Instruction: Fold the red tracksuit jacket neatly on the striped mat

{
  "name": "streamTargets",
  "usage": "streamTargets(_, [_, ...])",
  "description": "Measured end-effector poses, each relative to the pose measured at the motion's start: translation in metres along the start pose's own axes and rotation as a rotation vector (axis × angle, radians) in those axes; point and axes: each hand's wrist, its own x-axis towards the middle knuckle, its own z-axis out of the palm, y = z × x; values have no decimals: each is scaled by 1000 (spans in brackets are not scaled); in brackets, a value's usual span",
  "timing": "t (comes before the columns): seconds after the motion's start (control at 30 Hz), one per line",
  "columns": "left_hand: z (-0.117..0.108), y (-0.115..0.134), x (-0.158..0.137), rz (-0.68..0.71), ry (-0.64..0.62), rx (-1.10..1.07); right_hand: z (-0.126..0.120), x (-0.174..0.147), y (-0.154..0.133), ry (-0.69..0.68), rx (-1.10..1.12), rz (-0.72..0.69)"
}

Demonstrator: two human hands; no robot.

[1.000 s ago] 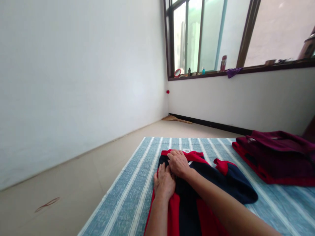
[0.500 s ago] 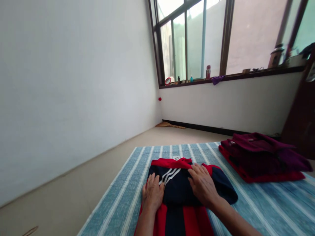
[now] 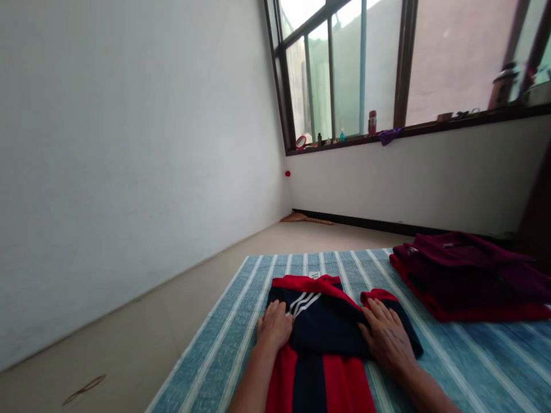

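Note:
A navy and red sports jacket (image 3: 327,326) lies partly folded on the striped bed sheet, with three white stripes showing on its dark fabric. Its red lower part runs toward me, out of the bottom of the view. My left hand (image 3: 274,326) rests flat on the jacket's left edge, its fingertips close to the white stripes. On the right, my right hand (image 3: 386,334) lies over the sleeve (image 3: 408,321), fingers slightly spread and pressing on the cloth. The sleeve end with its red edge sticks out past that hand to the right.
A stack of folded maroon and red clothes (image 3: 469,275) sits at the right of the blue striped sheet (image 3: 219,338). A broom (image 3: 305,218) lies on the floor by the far wall. Bottles and small items stand on the windowsill (image 3: 357,139).
My right hand has slid right across the jacket, from its middle onto the sleeve. My left hand stays at the left edge. The view has turned slightly left.

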Motion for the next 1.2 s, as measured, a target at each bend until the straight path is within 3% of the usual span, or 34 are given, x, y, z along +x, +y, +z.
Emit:
streamTargets(0.2, [-10, 3, 28, 70, 129, 22, -16, 24, -16, -3, 96, -95])
streamTargets(0.3, [3, 6, 41, 107, 137, 23, -20, 59, -35, -120, 208, -138])
streamTargets(0.43, [23, 6, 50, 83, 78, 69, -3, 93, -50, -321, 275, -182])
streamTargets(0.5, [29, 5, 52, 67, 68, 100, 10, 95, -52, -382, 256, -155])
streamTargets(0.63, [34, 3, 52, 77, 119, 111, 21, 85, -54, -379, 211, -120])
streamTargets(0.9, [34, 4, 54, 53, 242, 78, 12, 85, -59, -418, 200, -75])
streamTargets(1.2, [35, 2, 52, 68, 296, 60, 8, 84, -60, -428, 204, -73])
